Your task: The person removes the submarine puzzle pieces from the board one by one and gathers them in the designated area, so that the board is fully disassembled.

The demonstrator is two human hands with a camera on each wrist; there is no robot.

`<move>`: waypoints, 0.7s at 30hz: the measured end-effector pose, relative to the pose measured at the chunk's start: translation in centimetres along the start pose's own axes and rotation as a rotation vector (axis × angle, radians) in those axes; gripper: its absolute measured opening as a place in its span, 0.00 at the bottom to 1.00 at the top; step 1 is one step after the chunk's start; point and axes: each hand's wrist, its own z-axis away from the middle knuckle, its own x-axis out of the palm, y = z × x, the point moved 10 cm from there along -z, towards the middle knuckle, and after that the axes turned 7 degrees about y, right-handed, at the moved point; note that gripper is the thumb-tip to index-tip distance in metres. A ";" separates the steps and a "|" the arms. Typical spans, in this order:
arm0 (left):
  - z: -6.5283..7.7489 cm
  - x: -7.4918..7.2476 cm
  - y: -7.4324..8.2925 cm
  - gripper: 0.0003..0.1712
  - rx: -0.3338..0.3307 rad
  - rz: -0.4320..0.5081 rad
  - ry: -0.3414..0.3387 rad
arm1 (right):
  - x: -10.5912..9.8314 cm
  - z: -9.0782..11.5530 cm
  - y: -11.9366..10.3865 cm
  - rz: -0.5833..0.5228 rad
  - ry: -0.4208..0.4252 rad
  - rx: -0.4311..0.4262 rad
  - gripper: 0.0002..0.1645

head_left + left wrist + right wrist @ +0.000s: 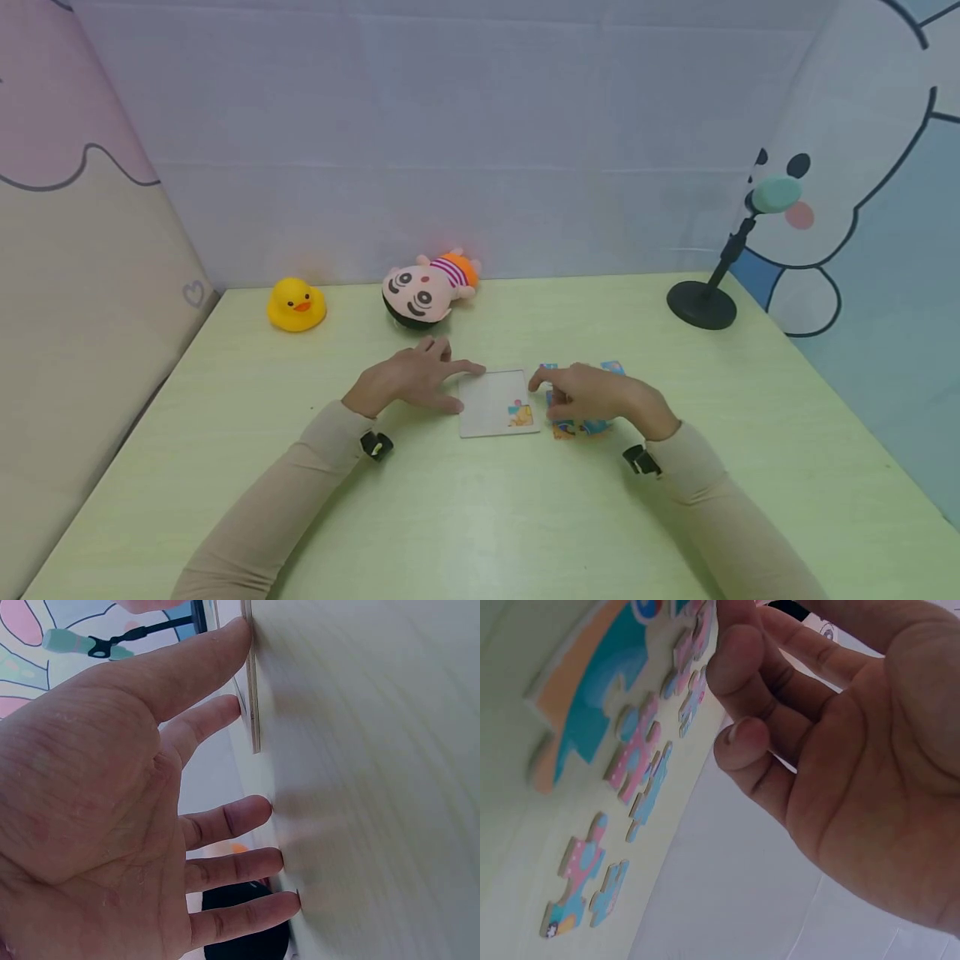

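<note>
A square white puzzle board [487, 404] lies on the table, with one puzzle piece [520, 414] in its near right corner. My left hand [418, 375] touches the board's left side with straight thumb and index finger; its other fingertips meet the table in the left wrist view. Loose puzzle pieces [634, 754], printed in pink, blue and orange, are spread to the right of the board. Over them hovers my right hand [592, 394], thumb and index apart in the head view, the other fingers loosely curled. No piece shows in its grasp.
A yellow rubber duck [297, 306] sits at the back left. Beside it to the right lies a plush doll [427, 290]. A black stand [702, 303] with a mint-green head is at the back right. Cloth panels [465, 142] border the table.
</note>
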 end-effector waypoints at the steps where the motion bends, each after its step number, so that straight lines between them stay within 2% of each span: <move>1: 0.0 0.0 0.0 0.37 -0.001 -0.003 0.000 | 0.2 -0.1 -0.1 -0.008 -0.007 0.001 0.21; 11: -0.1 0.2 0.0 0.37 0.001 -0.001 -0.005 | 0.9 -0.7 -1.0 -0.028 -0.040 0.003 0.20; 17: -0.1 0.1 0.0 0.37 -0.011 -0.006 -0.011 | 1.7 -1.4 -1.7 -0.067 -0.094 0.008 0.16; 21: 0.1 0.1 0.1 0.37 -0.012 -0.009 -0.013 | 1.9 -1.9 -1.9 -0.052 -0.108 0.027 0.14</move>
